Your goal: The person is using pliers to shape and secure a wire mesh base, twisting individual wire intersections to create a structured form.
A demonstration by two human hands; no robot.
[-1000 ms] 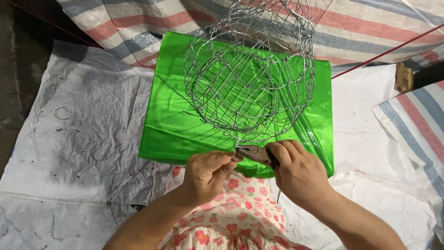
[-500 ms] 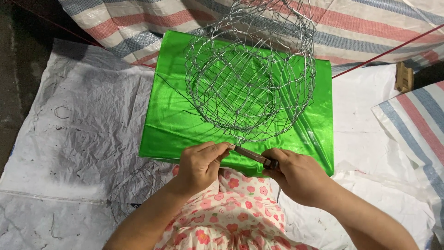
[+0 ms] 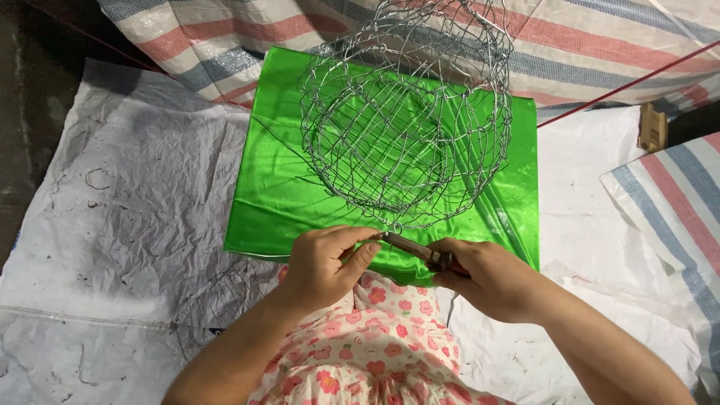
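A round wire mesh basket [image 3: 409, 124] lies on its side on a shiny green cloth [image 3: 274, 176], its open mouth facing me. My right hand [image 3: 491, 277] grips dark pliers [image 3: 412, 249] whose tip points left at the basket's lowest wire. My left hand [image 3: 326, 262] is curled at the near edge of the basket, its fingers pinching a wire end beside the pliers' tip. Both hands hover over my lap, which is covered by pink flowered fabric [image 3: 375, 352].
A crumpled white woven sheet [image 3: 112, 225] covers the ground. Striped tarpaulin [image 3: 592, 45] lies behind the basket and at the right. A red cord [image 3: 630, 82] runs diagonally at the upper right, near a small wooden block [image 3: 652, 127]. Loose mesh [image 3: 221, 300] lies by my left arm.
My hands have drawn slightly apart and the pliers now lie more level, with the tip against the basket's bottom wire. The basket has hardly moved.
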